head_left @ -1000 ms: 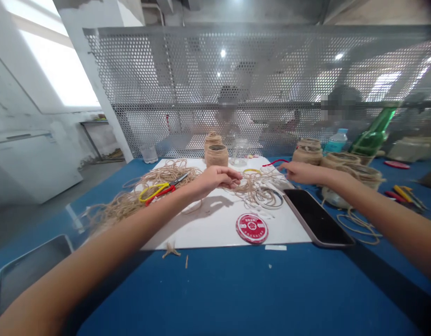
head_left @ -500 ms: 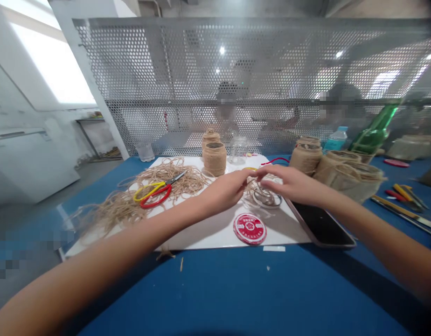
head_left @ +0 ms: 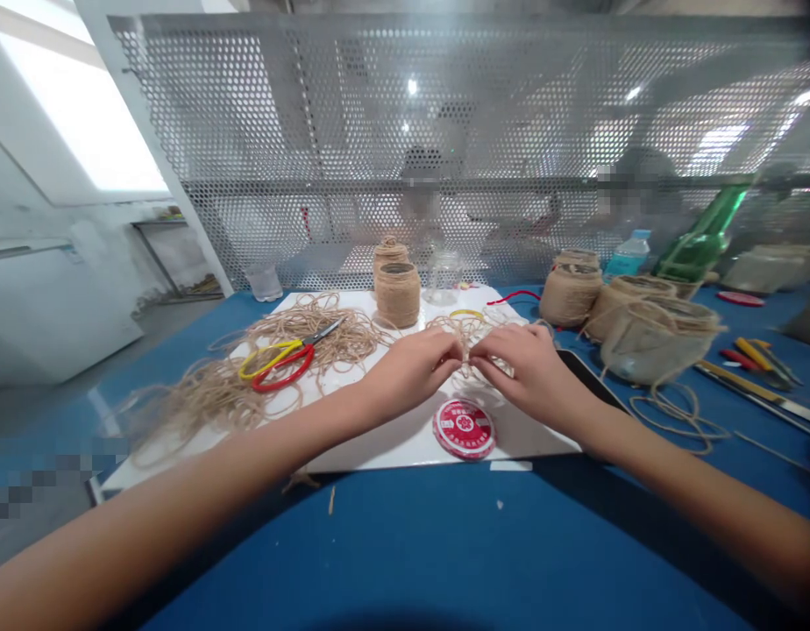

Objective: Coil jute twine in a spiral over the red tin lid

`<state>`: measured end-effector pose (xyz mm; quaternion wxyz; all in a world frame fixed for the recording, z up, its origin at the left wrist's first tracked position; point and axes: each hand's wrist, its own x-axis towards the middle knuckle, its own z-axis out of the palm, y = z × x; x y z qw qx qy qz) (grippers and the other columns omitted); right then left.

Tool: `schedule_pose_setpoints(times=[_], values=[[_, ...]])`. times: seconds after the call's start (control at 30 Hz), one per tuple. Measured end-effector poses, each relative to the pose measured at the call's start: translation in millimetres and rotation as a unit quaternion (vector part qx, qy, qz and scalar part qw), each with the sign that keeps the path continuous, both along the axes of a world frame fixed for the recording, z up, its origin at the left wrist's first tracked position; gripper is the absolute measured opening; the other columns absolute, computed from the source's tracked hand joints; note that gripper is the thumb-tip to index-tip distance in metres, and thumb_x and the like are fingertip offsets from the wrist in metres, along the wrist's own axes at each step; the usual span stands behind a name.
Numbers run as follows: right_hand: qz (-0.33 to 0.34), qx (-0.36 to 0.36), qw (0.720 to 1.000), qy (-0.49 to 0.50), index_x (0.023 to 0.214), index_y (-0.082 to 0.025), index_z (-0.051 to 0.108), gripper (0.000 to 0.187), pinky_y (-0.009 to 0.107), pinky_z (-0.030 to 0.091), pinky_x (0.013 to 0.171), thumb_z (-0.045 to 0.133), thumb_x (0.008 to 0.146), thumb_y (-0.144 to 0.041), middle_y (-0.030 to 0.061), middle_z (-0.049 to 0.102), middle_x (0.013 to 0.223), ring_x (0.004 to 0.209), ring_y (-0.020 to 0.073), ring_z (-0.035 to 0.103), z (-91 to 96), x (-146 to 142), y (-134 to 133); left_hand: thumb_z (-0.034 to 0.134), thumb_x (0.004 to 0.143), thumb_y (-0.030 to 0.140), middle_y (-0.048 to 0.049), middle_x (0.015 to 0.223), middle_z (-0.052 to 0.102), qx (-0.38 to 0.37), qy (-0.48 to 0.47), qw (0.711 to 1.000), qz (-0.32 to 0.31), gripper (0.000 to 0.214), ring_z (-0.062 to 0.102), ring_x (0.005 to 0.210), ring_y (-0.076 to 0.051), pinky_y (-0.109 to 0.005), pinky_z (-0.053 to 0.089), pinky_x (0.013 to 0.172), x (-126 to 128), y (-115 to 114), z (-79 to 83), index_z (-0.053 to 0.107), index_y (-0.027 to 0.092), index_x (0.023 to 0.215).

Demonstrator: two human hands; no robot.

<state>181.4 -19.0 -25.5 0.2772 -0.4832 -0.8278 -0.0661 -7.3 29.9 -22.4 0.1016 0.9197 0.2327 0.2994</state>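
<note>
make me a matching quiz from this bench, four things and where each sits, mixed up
1 scissors
2 red lid
3 green bottle
4 twine strand

a far right, by the mesh screen
b pinched between left hand and right hand
c on loose twine, left on the white board
d white board's near edge, below the hands

Pairs: 1-c, 2-d, 3-a, 4-b

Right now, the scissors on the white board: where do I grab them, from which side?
Take the scissors by the yellow and red handle loops, from above on the near left. They lie flat on loose twine, blades pointing far right toward the wrapped jar. The left hand is nearer.
</note>
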Motion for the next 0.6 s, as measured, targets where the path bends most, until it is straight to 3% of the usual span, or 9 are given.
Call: schedule_pose_setpoints(times=[0.23, 0.33, 0.4, 0.6], values=[[0.004, -0.065, 0.997, 0.049, 0.086, -0.023, 0.059, 0.014, 0.037, 0.030, 0.080, 0.046, 0.089, -0.026, 0.0006, 0.065, 0.079, 0.077, 0.0179, 0.055, -9.7, -0.4, -3.4, 0.052, 0.083, 0.014, 0.0000, 0.077, 0.063, -0.067, -0.011, 0.998, 0.018, 0.005, 0.057, 0.071, -0.013, -0.024, 0.044, 0.065, 4.0, -12.5, -4.4, 0.056, 0.017, 0.084], [-0.006, -0.094, 0.993, 0.076, 0.082, -0.022, 0.059, 0.015, 0.039, 0.029, 0.082, 0.047, 0.088, -0.029, -0.0004, 0.064, 0.073, 0.072, 0.0181, 0.055, -11.8, -1.8, -6.2, 0.051, 0.083, 0.013, 0.0003, 0.081, 0.065, -0.142, -0.035, 0.989, -0.013, 0.011, 0.060, 0.073, -0.011, -0.022, 0.046, 0.066, 4.8, -15.3, -4.0, 0.056, 0.017, 0.093], [-0.003, -0.115, 0.989, 0.095, 0.079, -0.023, 0.060, 0.016, 0.038, 0.031, 0.081, 0.047, 0.087, -0.029, -0.0009, 0.064, 0.073, 0.073, 0.0181, 0.056, -11.4, -1.4, -6.7, 0.052, 0.083, 0.012, -0.0001, 0.084, 0.067, -0.186, -0.045, 0.981, -0.043, 0.012, 0.061, 0.077, -0.012, -0.022, 0.047, 0.071, 4.7, -15.2, -3.4, 0.061, 0.017, 0.089], [0.008, -0.183, 0.969, 0.164, 0.075, -0.023, 0.060, 0.020, 0.028, 0.040, 0.064, 0.047, 0.086, -0.033, -0.0016, 0.063, 0.071, 0.067, 0.0156, 0.057, -9.0, 3.6, -4.7, 0.054, 0.080, 0.008, -0.0001, 0.086, 0.070, -0.190, -0.050, 0.979, -0.059, 0.020, 0.063, 0.078, -0.012, -0.023, 0.047, 0.074, 4.2, -11.0, -4.5, 0.068, 0.018, 0.090]])
